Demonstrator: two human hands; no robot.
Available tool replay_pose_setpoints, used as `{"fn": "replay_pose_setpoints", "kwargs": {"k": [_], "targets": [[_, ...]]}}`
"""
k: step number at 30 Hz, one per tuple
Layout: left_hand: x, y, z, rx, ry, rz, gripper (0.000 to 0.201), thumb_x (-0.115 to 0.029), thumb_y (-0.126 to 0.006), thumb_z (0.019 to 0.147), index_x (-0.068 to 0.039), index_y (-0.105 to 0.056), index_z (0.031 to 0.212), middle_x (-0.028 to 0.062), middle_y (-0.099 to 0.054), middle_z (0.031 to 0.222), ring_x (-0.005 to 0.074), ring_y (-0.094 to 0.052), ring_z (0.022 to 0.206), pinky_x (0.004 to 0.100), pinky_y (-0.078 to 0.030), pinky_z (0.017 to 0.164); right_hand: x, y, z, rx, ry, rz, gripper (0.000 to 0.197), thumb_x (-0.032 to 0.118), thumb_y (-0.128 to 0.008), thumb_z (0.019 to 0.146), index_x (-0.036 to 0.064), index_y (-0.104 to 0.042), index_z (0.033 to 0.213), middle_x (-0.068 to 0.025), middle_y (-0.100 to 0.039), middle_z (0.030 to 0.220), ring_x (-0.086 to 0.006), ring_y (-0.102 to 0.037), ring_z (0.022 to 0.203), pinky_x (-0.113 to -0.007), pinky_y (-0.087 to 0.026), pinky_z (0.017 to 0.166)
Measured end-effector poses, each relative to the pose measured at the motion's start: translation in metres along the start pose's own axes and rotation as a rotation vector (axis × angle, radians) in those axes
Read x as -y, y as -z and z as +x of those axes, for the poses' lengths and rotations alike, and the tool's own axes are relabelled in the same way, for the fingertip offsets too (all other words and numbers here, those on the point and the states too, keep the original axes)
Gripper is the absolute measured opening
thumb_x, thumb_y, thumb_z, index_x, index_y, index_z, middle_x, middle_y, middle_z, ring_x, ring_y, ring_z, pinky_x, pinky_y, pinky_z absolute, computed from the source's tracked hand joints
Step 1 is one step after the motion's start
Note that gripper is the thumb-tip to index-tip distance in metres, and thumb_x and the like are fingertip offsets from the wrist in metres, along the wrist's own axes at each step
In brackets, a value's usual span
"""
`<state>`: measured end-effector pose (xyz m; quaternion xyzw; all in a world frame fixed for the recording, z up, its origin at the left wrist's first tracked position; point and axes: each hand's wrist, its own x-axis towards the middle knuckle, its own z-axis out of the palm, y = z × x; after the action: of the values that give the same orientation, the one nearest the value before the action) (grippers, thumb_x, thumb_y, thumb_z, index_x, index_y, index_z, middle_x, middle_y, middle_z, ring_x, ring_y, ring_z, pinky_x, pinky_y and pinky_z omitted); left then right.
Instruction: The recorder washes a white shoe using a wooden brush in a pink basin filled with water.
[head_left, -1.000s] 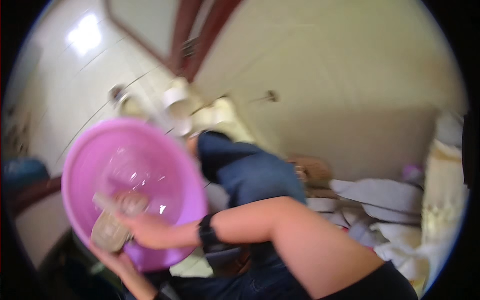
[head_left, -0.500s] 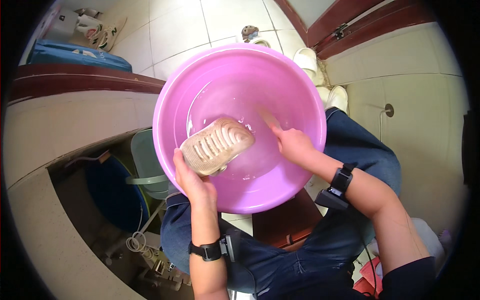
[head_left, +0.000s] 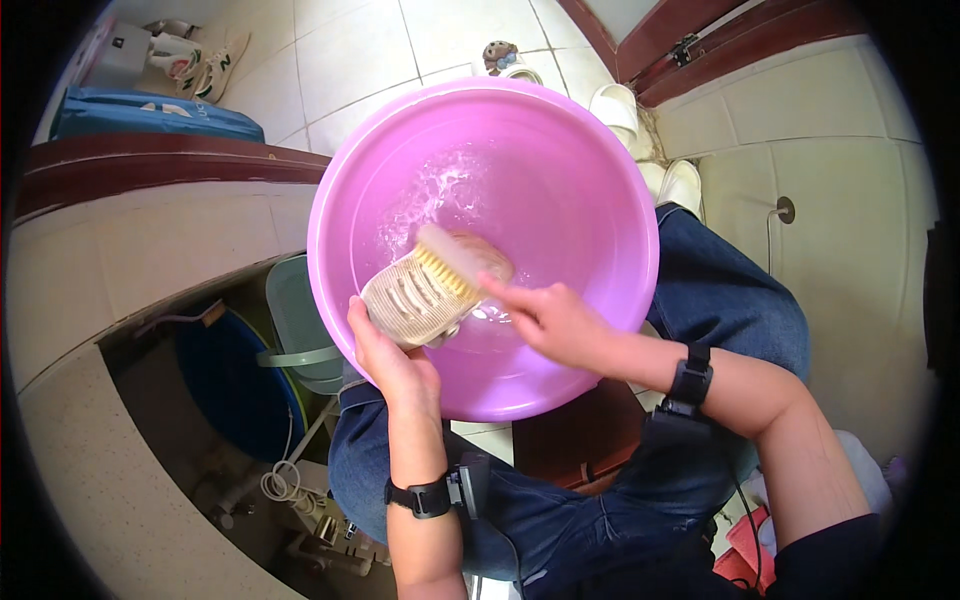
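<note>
My left hand (head_left: 393,362) is closed around the heel end of a shoe (head_left: 405,305), its ridged beige sole turned up with slots across it. With my right hand (head_left: 560,325) I grip a scrubbing brush (head_left: 450,258), pale on its back with yellow bristles. The bristles rest on the front half of the sole, and part of the toe shows beyond the brush. Both things are inside a large pink basin (head_left: 595,210). Rippling, splashing water (head_left: 440,190) shows just past the shoe.
Below the basin is a dark brown stool (head_left: 560,440), between my jeans-clad knees. On the left stand a grey-green bucket (head_left: 300,310) and a dark blue round tub (head_left: 225,385). White slippers (head_left: 615,112) lie at the far right, and a blue bag (head_left: 160,115) at the far left.
My right hand has brought the brush leftward from the water onto the sole. The water past the shoe has become splashed. My left hand keeps its hold on the shoe.
</note>
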<state>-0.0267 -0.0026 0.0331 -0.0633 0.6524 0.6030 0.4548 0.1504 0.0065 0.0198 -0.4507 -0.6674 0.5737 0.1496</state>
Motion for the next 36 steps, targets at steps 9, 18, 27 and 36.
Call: {"fn": "replay_pose_setpoints", "kwargs": {"k": [9, 18, 27, 36], "targets": [[0.002, 0.001, 0.003, -0.001, -0.041, 0.010, 0.034, -0.034, -0.046, 0.091, -0.004, -0.052, 0.106, 0.0067, -0.059, 0.100, 0.0172, -0.060, 0.091, 0.0305, -0.050, 0.076, -0.007, -0.004, -0.007, -0.032, 0.103, -0.081, 0.056, 0.002, -0.051, 0.079, 0.0158, -0.042, 0.132, -0.0176, -0.054, 0.060, -0.0303, -0.056, 0.052, -0.038, -0.045, 0.053], [0.003, 0.001, 0.002, 0.011, -0.043, 0.031, 0.035, -0.035, -0.047, 0.090, -0.005, -0.054, 0.106, 0.0061, -0.059, 0.100, 0.0162, -0.059, 0.093, 0.0304, -0.049, 0.078, 0.012, -0.007, -0.019, 0.000, 0.198, -0.163, 0.055, 0.003, -0.052, 0.078, 0.0153, -0.043, 0.131, -0.0152, -0.054, 0.061, -0.0305, -0.056, 0.053, -0.039, -0.044, 0.052], [0.004, -0.001, 0.004, 0.019, -0.027, 0.022, 0.035, -0.036, -0.048, 0.089, -0.005, -0.054, 0.104, 0.0065, -0.059, 0.100, 0.0168, -0.060, 0.091, 0.0303, -0.049, 0.077, -0.039, -0.002, 0.008, -0.146, -0.108, -0.329, 0.049, 0.008, -0.049, 0.081, 0.0183, -0.046, 0.129, -0.0198, -0.057, 0.063, -0.0354, -0.057, 0.055, -0.044, -0.045, 0.055], [0.001, 0.001, 0.002, 0.027, -0.012, 0.029, 0.037, -0.035, -0.051, 0.088, -0.004, -0.052, 0.109, 0.0074, -0.059, 0.104, 0.0195, -0.059, 0.096, 0.0334, -0.047, 0.085, -0.046, 0.020, 0.011, -0.172, -0.269, -0.683, 0.045, 0.010, -0.050, 0.080, 0.0137, -0.048, 0.125, -0.0199, -0.058, 0.066, -0.0365, -0.059, 0.062, -0.046, -0.048, 0.060]]}}
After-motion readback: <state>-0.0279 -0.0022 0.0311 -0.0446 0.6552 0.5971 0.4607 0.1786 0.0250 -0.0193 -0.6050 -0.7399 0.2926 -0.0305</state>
